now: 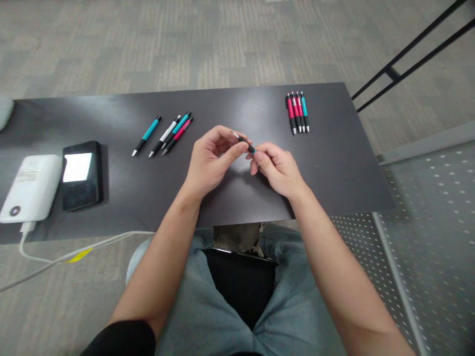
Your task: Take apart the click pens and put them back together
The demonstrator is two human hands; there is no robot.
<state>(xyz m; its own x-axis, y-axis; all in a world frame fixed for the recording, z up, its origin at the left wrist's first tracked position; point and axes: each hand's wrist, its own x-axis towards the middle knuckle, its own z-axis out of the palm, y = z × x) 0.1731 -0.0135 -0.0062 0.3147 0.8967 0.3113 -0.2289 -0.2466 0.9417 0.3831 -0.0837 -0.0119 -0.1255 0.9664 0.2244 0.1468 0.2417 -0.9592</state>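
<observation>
Between my hands, over the dark table (237, 198), is a pen (245, 143) with a black grip and a bit of teal barrel showing. My left hand (215, 155) pinches its grip part, and a thin pale tip pokes out past the fingers. The fingertips of my right hand (276, 165) close on the teal end, which they mostly cover. To the left lie a teal pen (150, 129), a white pen (166, 134), another teal pen (180, 124) and a red pen (181, 131). At the right, several red pens (296, 106) and a teal pen (304, 106) lie side by side.
A black device with a lit screen (81, 185) and a white power bank (31, 185) occupy the table's left end. A white cable (107, 241) runs from the power bank past the front edge. Right of the table stands a perforated panel (438, 198).
</observation>
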